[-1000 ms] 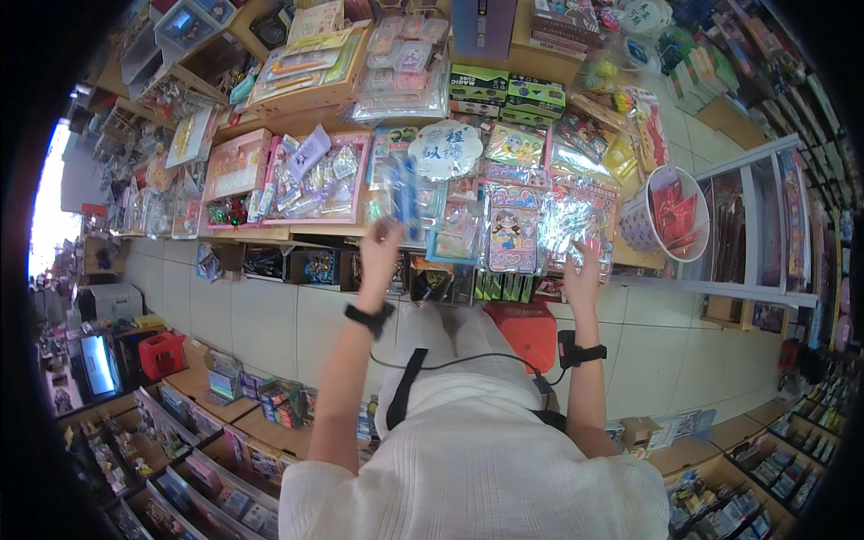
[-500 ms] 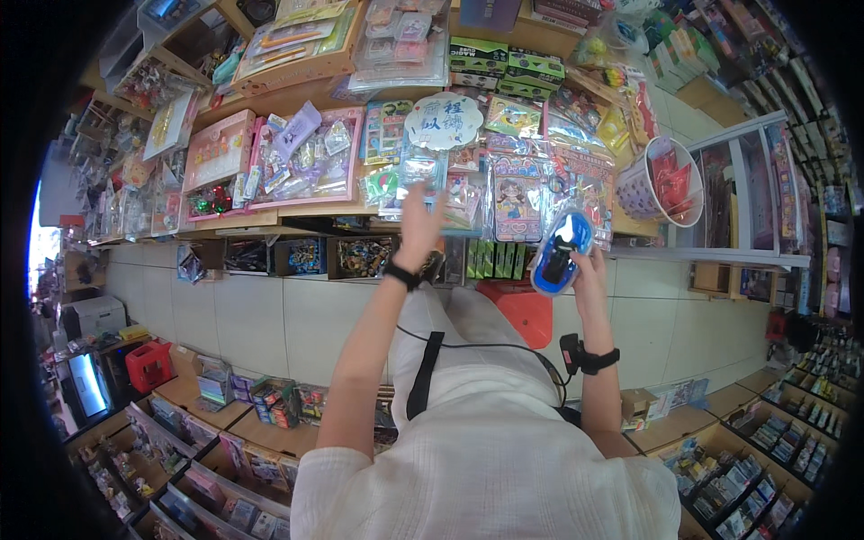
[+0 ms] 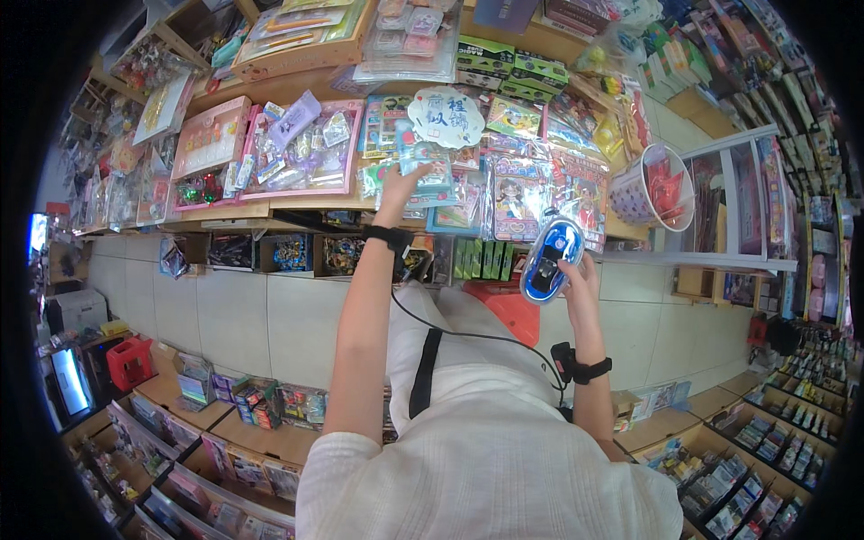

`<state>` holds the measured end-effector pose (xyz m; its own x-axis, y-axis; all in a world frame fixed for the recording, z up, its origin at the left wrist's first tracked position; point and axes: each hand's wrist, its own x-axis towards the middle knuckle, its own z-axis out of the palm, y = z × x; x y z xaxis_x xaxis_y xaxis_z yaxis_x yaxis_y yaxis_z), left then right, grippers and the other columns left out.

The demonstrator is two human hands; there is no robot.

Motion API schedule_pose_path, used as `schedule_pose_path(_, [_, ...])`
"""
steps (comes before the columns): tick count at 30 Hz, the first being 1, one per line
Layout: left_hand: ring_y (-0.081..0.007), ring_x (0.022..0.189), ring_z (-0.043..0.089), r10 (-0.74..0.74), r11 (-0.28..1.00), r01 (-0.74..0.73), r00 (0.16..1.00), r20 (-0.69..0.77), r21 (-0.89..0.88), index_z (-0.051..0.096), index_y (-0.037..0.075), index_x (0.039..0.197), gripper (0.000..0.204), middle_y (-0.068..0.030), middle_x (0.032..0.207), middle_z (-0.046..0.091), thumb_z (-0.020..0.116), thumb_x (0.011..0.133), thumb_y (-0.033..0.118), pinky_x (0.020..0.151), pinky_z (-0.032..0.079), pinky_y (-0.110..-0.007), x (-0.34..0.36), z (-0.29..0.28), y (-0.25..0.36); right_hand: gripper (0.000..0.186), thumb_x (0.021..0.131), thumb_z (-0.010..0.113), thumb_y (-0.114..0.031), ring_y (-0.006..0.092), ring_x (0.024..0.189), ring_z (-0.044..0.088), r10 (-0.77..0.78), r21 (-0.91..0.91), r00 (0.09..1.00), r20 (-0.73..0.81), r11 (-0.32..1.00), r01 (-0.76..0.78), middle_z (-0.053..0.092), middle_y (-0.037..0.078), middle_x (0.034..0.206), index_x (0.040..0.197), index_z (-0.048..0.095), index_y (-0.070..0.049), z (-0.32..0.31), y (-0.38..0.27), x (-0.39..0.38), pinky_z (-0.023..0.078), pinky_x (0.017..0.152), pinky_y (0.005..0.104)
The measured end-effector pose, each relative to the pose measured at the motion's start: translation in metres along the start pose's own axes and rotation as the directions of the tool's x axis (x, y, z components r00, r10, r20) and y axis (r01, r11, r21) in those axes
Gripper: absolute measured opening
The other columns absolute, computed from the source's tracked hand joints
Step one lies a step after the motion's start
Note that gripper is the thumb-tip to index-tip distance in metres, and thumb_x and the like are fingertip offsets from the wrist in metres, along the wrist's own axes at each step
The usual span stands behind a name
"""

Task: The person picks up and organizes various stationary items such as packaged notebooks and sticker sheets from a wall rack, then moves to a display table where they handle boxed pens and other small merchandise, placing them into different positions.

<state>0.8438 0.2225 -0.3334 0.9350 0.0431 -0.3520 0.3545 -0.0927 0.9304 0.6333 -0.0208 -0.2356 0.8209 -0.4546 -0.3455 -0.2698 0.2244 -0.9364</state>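
My right hand (image 3: 580, 274) holds a blue oval case (image 3: 551, 259) with a clear, shiny cover and a black thing inside, tilted over the table's front edge. On the table's near side, my left hand (image 3: 399, 187) has its thumb across a flat light-blue packet (image 3: 421, 162) and seems to grip its left edge. The fingers beneath the packet are hidden. Just behind it lies a white scalloped card with blue handwriting (image 3: 445, 117). To the right are picture packs in clear film (image 3: 519, 193).
Pink trays (image 3: 301, 171) of small wrapped goods stand at the left. A dotted white bucket (image 3: 643, 193) with red packets is at the right, beside a grey rack (image 3: 733, 193). Below the tabletop are open bins (image 3: 292, 255) and a red stool (image 3: 508, 310).
My left hand has come down onto the light-blue packet, which now sits at a different angle. The blue case has turned slightly in my right hand. The whole view has shifted a little.
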Motion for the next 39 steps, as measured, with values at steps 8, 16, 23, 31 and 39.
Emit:
schedule_pose_path(8, [-0.0123, 0.073, 0.056, -0.067, 0.938, 0.03, 0.993, -0.096, -0.346, 0.057, -0.002, 0.102, 0.037, -0.0056, 0.089, 0.061, 0.066, 0.076, 0.023, 0.062, 0.043, -0.025, -0.026, -0.066, -0.022, 0.045, 0.075, 0.062, -0.011, 0.0141, 0.082, 0.058, 0.019, -0.027, 1.0, 0.012, 0.999, -0.019, 0.058, 0.009, 0.093, 0.113, 0.041, -0.001, 0.002, 0.002, 0.015, 0.048, 0.065, 0.0252])
schedule_pose_path(16, [-0.0096, 0.077, 0.057, -0.003, 0.828, 0.062, 0.994, 0.106, -0.557, 0.056, -0.001, 0.102, 0.028, -0.0051, 0.089, 0.062, 0.063, 0.079, 0.013, 0.068, 0.043, -0.022, -0.112, -0.043, 0.008, 0.047, 0.071, 0.064, -0.002, 0.0131, 0.084, 0.056, -0.003, -0.047, 0.999, 0.041, 0.999, 0.005, 0.057, 0.008, 0.094, 0.112, 0.042, 0.002, 0.002, 0.006, 0.027, 0.044, 0.076, 0.0255])
schedule_pose_path(23, [-0.0093, 0.076, 0.057, -0.036, 0.849, 0.116, 0.986, 0.163, -0.515, 0.056, -0.001, 0.102, 0.03, -0.0059, 0.09, 0.062, 0.063, 0.079, 0.016, 0.067, 0.042, -0.021, -0.132, -0.032, -0.007, 0.044, 0.068, 0.066, 0.001, 0.0142, 0.088, 0.054, -0.038, -0.092, 0.998, 0.058, 0.995, 0.043, 0.057, 0.008, 0.095, 0.106, 0.044, 0.001, -0.009, 0.02, 0.027, 0.041, 0.082, 0.0262])
schedule_pose_path(31, [-0.0114, 0.082, 0.057, -0.057, 0.878, 0.065, 0.998, 0.031, -0.474, 0.055, -0.002, 0.104, 0.032, -0.0069, 0.093, 0.061, 0.062, 0.08, 0.019, 0.073, 0.043, -0.024, -0.121, -0.037, -0.007, 0.046, 0.07, 0.067, 0.0, 0.0146, 0.091, 0.055, -0.084, -0.176, 0.992, 0.092, 0.979, 0.099, 0.056, 0.009, 0.099, 0.108, 0.042, 0.002, -0.017, 0.021, 0.024, 0.042, 0.08, 0.0263])
schedule_pose_path(39, [-0.0093, 0.08, 0.055, 0.04, 0.826, -0.082, 0.995, -0.086, -0.557, 0.055, -0.001, 0.099, 0.028, -0.006, 0.092, 0.06, 0.064, 0.079, 0.016, 0.071, 0.041, -0.023, -0.133, -0.048, 0.005, 0.042, 0.08, 0.063, -0.012, 0.0112, 0.084, 0.057, 0.005, -0.171, 0.965, 0.261, 0.984, 0.041, 0.06, 0.01, 0.094, 0.113, 0.04, -0.001, 0.029, 0.037, 0.018, 0.045, 0.072, 0.023])
